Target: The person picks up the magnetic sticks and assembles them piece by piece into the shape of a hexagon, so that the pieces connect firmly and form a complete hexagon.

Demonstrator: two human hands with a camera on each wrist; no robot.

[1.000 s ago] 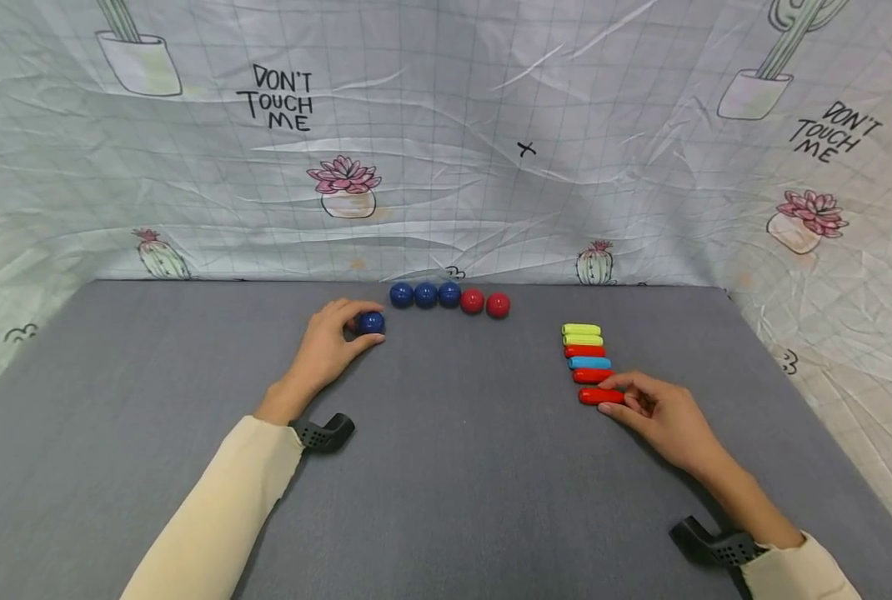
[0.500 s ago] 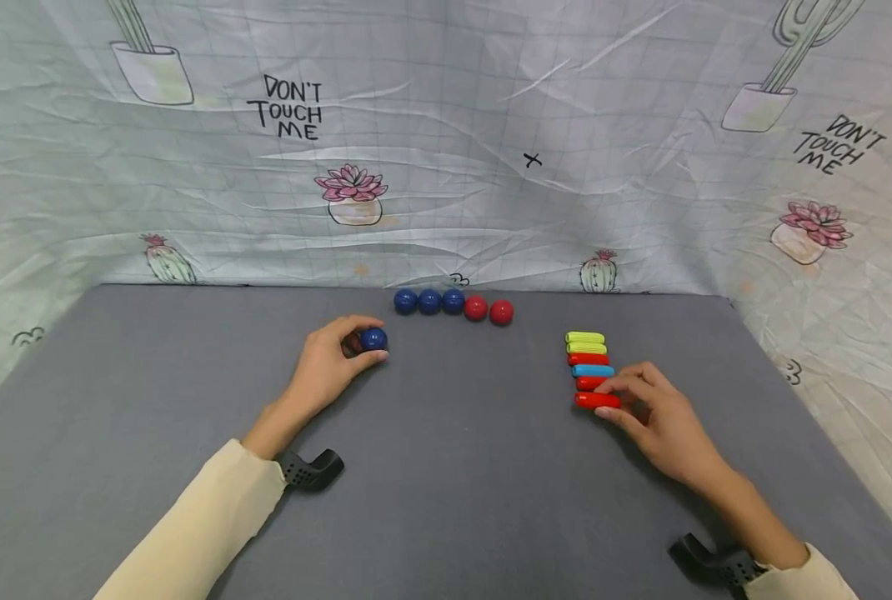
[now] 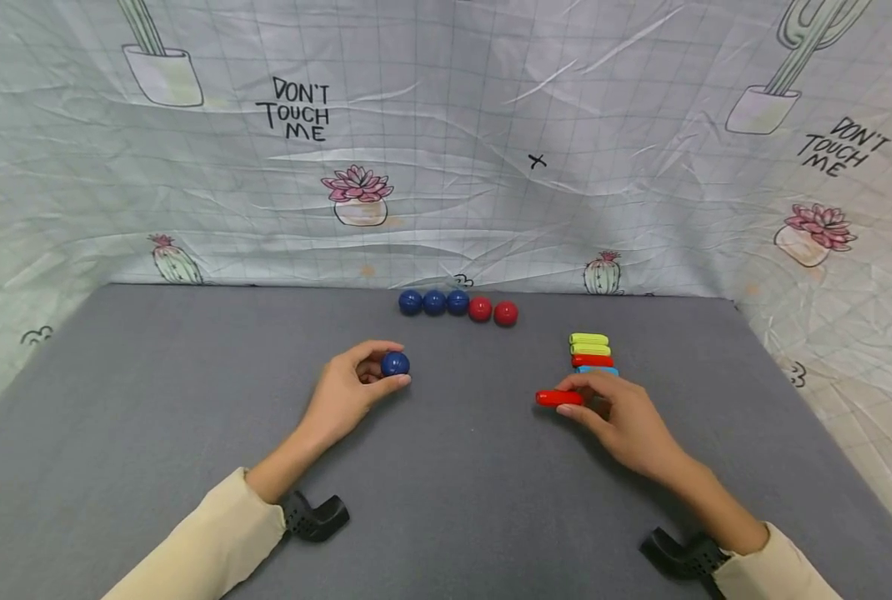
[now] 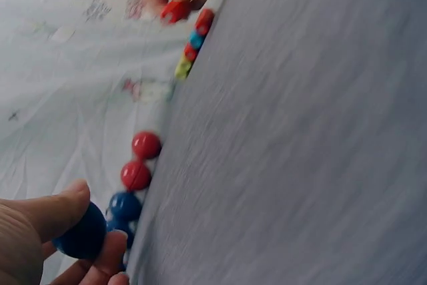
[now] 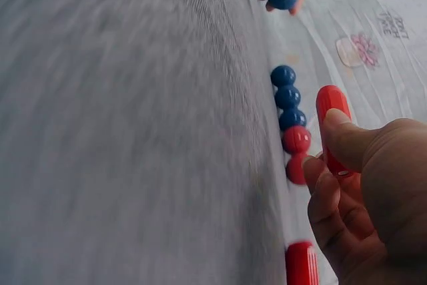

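My left hand (image 3: 348, 390) pinches a glossy dark blue ball (image 3: 395, 364) between thumb and fingers, left of the table's middle; the left wrist view shows the same blue ball (image 4: 81, 233) up close. On the other side, my right hand (image 3: 622, 419) pinches one end of a red rounded plastic tube (image 3: 556, 398), whose far end points left. In the right wrist view this red tube (image 5: 331, 121) has flat facets and a small hole at one end. Both held things appear lifted off the table. Next to the right hand lies a row of similar tubes, partly covered by its fingers.
Along the back of the grey table (image 3: 446, 500) several balls stand in a row, blue balls (image 3: 434, 302) left and red balls (image 3: 505, 313) right. Right of them lie yellow-green tubes (image 3: 589, 339), a red tube (image 3: 593, 361) and a light blue tube (image 3: 598, 369). A printed cloth (image 3: 446, 125) hangs behind.
The left hand has brought the blue ball toward the front and slightly right. The right hand has drawn the red tube left, away from the end of the tube row.
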